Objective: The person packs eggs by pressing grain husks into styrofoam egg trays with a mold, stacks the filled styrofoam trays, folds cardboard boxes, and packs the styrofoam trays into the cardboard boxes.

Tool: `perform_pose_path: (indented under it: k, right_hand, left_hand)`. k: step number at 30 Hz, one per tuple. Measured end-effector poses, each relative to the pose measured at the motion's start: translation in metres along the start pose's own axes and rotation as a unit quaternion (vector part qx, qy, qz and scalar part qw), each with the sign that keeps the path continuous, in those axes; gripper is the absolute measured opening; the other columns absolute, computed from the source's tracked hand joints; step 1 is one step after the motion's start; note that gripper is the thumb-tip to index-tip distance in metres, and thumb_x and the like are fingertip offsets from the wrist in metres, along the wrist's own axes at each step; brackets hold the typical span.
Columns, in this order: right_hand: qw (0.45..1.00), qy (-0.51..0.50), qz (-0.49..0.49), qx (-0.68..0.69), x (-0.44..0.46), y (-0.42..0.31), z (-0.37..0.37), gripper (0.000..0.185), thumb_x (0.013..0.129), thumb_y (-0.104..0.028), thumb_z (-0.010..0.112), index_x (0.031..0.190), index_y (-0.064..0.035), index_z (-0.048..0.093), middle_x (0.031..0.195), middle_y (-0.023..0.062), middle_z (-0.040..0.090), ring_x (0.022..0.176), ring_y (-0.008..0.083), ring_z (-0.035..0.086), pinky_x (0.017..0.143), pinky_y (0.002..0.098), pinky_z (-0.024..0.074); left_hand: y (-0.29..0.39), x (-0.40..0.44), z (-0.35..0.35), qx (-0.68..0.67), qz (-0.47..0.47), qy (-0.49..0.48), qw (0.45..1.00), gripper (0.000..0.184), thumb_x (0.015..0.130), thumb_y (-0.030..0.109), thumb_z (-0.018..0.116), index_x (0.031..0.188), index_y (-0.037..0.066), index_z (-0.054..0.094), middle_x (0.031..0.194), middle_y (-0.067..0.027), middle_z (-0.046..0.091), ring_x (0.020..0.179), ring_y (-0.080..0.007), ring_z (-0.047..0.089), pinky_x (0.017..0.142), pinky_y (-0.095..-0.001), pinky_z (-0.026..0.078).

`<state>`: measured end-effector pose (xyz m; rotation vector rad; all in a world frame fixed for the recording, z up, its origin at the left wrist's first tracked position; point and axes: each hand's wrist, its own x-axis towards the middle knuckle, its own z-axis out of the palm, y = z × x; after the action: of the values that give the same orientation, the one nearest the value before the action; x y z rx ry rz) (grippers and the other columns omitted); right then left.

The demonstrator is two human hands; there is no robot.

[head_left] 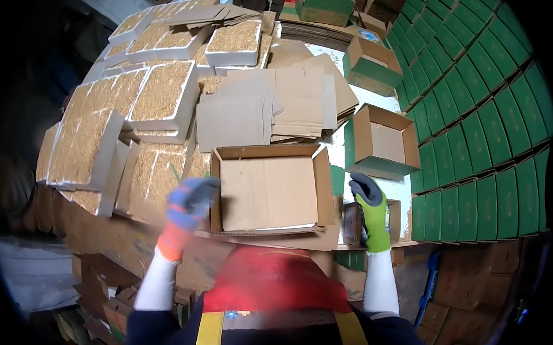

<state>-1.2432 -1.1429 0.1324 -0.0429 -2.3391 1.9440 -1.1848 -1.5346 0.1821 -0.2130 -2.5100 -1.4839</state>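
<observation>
My left hand [190, 207], in an orange and blue glove, is smeared by motion beside the left wall of an open cardboard box [269, 194]. Its fingers are too blurred to read. The box stands in front of me with a flat cardboard sheet across its bottom. My right hand [372, 206] wears a green glove with dark fingertips. Its fingers are slightly curved and apart, with nothing visible in them. Below it is a small brown open box [394, 218], partly hidden by the glove. An open green box [384, 143] stands just beyond that hand.
White trays [162, 96] topped with a tan, grainy material are stacked on the left. Flat cardboard sheets [232, 118] lie behind the box in front of me. Another open green box [372, 66] is farther back. Stacked green boxes [475, 144] form a wall on the right.
</observation>
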Motion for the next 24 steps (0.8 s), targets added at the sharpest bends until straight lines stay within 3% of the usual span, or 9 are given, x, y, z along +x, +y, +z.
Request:
perform_pose_path:
  k: [4,6,8,10,12,14,17,20,24]
  right_hand:
    - [0.986,-0.156,0.007,0.067,0.017,0.086,0.055,0.096,0.067,-0.028,0.081,0.142,-0.0047,0.027,0.133,0.0135,0.042,0.121,0.0249,0.043,0.091,0.0361,0.0434]
    - [0.907,-0.099,0.077,-0.402,0.009,0.089,0.098,0.105,0.054,-0.038,0.087,0.138,-0.0022,0.034,0.133,0.0137,0.042,0.121,0.0211,0.041,0.098,0.0355,0.0383]
    - [0.919,-0.068,0.126,-0.367,0.003,0.057,0.111,0.107,0.055,-0.038,0.086,0.139,-0.0021,0.032,0.135,0.0145,0.041,0.123,0.0224,0.04,0.1,0.0359,0.0371]
    - [0.927,-0.023,0.184,-0.325,-0.012,0.025,0.11,0.108,0.055,-0.039,0.086,0.14,-0.0019,0.03,0.136,0.0153,0.04,0.125,0.0237,0.039,0.101,0.0362,0.0359]
    - [0.955,-0.113,0.262,0.085,-0.012,0.004,0.107,0.102,0.063,-0.03,0.084,0.142,-0.002,0.025,0.14,0.017,0.035,0.126,0.0238,0.038,0.102,0.0341,0.0349]
    - [0.983,-0.06,0.169,-0.03,0.004,0.003,0.1,0.096,0.068,-0.025,0.082,0.141,0.0009,0.026,0.136,0.0143,0.042,0.12,0.0175,0.044,0.095,0.028,0.041]
    - [0.923,-0.14,0.185,0.306,0.024,-0.013,0.063,0.081,0.072,-0.02,0.078,0.137,0.0031,0.034,0.127,0.0099,0.051,0.117,0.0132,0.045,0.093,0.0256,0.0419]
    - [0.966,-0.141,-0.002,0.216,0.082,-0.027,-0.011,0.048,0.089,-0.021,0.058,0.128,0.004,0.046,0.12,0.0059,0.056,0.109,0.0125,0.051,0.09,0.0258,0.0441]
    - [0.954,0.235,-0.153,0.11,0.171,0.076,-0.172,0.036,0.093,-0.022,0.051,0.123,-0.0023,0.054,0.116,0.0062,0.058,0.102,0.0143,0.054,0.091,0.0296,0.0427]
  left_hand:
    - [-0.114,-0.018,0.03,-0.188,-0.164,0.051,0.967,0.073,0.074,0.007,0.073,0.136,0.001,0.035,0.122,-0.014,0.052,0.105,-0.0199,0.055,0.089,-0.0309,0.047]
    - [-0.145,-0.031,0.085,-0.288,-0.271,0.023,0.918,0.096,0.064,0.009,0.081,0.14,0.0,0.023,0.127,-0.0169,0.047,0.111,-0.0222,0.052,0.091,-0.0335,0.047]
    - [-0.126,-0.023,0.099,-0.123,-0.288,0.069,0.947,0.103,0.059,0.007,0.084,0.14,-0.002,0.02,0.127,-0.0168,0.047,0.117,-0.0222,0.047,0.096,-0.0344,0.043]
    - [-0.107,-0.025,0.1,-0.348,-0.317,0.077,0.879,0.09,0.068,0.014,0.079,0.138,-0.003,0.025,0.127,-0.0149,0.048,0.117,-0.0216,0.046,0.097,-0.033,0.04]
    - [-0.126,-0.029,0.091,-0.404,-0.359,0.031,0.841,0.078,0.075,0.02,0.072,0.136,-0.003,0.03,0.125,-0.0137,0.05,0.11,-0.0212,0.05,0.091,-0.0331,0.044]
    - [-0.136,-0.021,0.082,-0.442,-0.392,-0.021,0.806,0.066,0.082,0.026,0.065,0.134,-0.002,0.035,0.123,-0.0126,0.052,0.104,-0.0209,0.055,0.085,-0.0333,0.048]
    - [-0.076,0.013,0.093,-0.465,-0.372,-0.053,0.802,0.054,0.09,0.033,0.056,0.13,0.0,0.042,0.116,-0.0121,0.057,0.099,-0.0211,0.059,0.079,-0.0335,0.052]
    - [-0.012,0.079,0.134,-0.55,-0.355,-0.087,0.751,0.053,0.09,0.035,0.057,0.129,0.001,0.045,0.117,-0.012,0.057,0.1,-0.021,0.059,0.082,-0.0334,0.052]
    - [0.02,0.169,0.229,-0.524,-0.278,-0.053,0.803,0.056,0.088,0.038,0.06,0.127,0.0,0.047,0.123,-0.0107,0.054,0.106,-0.0226,0.057,0.089,-0.0333,0.049]
